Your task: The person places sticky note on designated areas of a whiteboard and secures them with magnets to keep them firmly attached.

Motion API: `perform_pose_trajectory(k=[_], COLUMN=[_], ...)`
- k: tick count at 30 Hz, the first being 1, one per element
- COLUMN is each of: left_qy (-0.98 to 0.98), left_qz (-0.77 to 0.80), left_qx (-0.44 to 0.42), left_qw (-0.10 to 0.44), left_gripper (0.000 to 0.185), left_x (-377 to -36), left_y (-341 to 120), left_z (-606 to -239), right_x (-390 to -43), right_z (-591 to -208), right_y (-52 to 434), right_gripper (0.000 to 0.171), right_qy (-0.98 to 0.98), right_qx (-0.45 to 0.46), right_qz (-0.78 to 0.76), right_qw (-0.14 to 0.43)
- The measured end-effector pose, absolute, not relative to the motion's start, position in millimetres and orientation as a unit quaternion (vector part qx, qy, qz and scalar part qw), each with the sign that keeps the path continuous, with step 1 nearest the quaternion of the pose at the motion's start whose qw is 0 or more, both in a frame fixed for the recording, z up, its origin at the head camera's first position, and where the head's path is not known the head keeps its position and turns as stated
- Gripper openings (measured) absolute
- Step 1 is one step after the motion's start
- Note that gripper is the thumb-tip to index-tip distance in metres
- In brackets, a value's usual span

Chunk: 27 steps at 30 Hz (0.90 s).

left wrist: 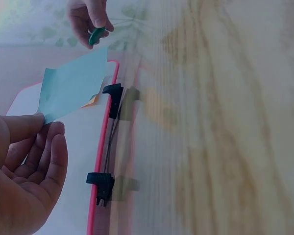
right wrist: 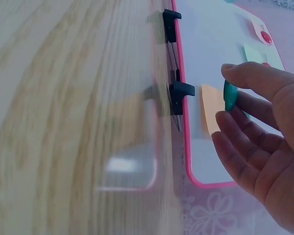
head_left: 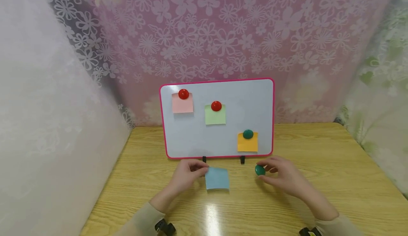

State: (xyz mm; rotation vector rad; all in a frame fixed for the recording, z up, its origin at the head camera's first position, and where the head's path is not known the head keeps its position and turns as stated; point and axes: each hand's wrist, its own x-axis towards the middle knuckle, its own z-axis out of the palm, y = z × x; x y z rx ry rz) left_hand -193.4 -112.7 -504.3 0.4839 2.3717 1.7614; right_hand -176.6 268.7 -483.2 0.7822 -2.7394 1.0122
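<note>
Between thumb and fingers, my left hand point(head_left: 188, 175) pinches a blue sticky note point(head_left: 217, 178) by its upper left corner, in front of the whiteboard point(head_left: 197, 137). The left wrist view shows the blue note point(left wrist: 73, 88) held up by that corner. Off to the right, my right hand point(head_left: 282, 175) grips a round green magnet point(head_left: 260, 170) by its edges with thumb and fingers. On the board, a red magnet point(head_left: 183, 94) holds a pink note point(head_left: 182, 105), another red magnet point(head_left: 216, 106) a light green note point(head_left: 215, 117), and a green magnet point(head_left: 248, 134) an orange note point(head_left: 247, 144).
The pink-framed board stands upright on black clip feet point(head_left: 242, 159) on a wooden table point(head_left: 318, 158). A flowered pink curtain point(head_left: 223, 34) hangs behind it. Pale patterned sheets flank the table on the left point(head_left: 57, 122) and right point(head_left: 379, 87).
</note>
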Motion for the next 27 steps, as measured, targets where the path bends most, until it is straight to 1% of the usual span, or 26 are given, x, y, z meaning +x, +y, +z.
perform_pose_trajectory(k=[3,12,22,27], left_qy=[0.788,0.790,0.789,0.788], left_qz=[0.590,0.596,0.604,0.607], left_qx=[0.158,0.128,0.107,0.100], left_qw=[0.073,0.068,0.033,0.030], left_gripper=[0.011,0.012,0.012,0.013], left_x=[-194,-198,-202,-202], left_y=[-116,-122,-129,-134], left_z=[-501,-500,-500,-495], right_x=[-177,-180,-182,-182], right_z=[-483,-487,-490,-487], right_y=[265,255,242,234], right_gripper=[0.040,0.037,0.040,0.040], right_qy=[-0.900,-0.886,-0.876,-0.878], right_qx=[0.269,0.291,0.308,0.307], right_qz=[0.337,0.355,0.360,0.359], right_qw=[0.069,0.068,0.090,0.084])
